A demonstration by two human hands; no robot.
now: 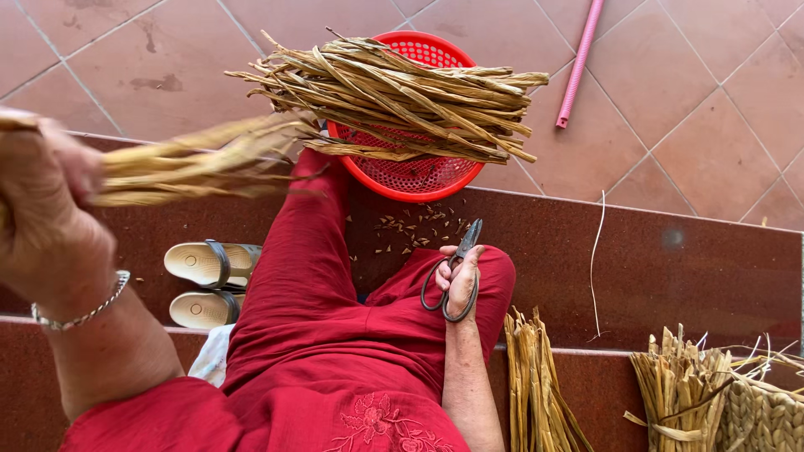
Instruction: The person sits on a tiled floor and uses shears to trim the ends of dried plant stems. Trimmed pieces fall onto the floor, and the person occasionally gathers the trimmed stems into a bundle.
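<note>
My left hand (pixel 42 201) is raised close to the camera at the left, gripping a bunch of dried straw stalks (pixel 193 163) that points right, blurred. A silver bracelet sits on that wrist. My right hand (pixel 459 280) rests on my knee and holds dark metal scissors (pixel 452 272), blades pointing up. A red plastic basket (pixel 419 180) stands on the tiled floor ahead, with a pile of dried stalks (pixel 394 96) lying across its top. I sit on a dark red step (pixel 653 259) in red clothes.
Two pale sandals (pixel 205 285) lie on the step at my left. Straw bundles (pixel 536 385) lean by my right side; more stalks and woven work (pixel 720 393) sit at the lower right. A pink tube (pixel 579 63) lies on the floor tiles. Small straw trimmings (pixel 414 226) litter the step.
</note>
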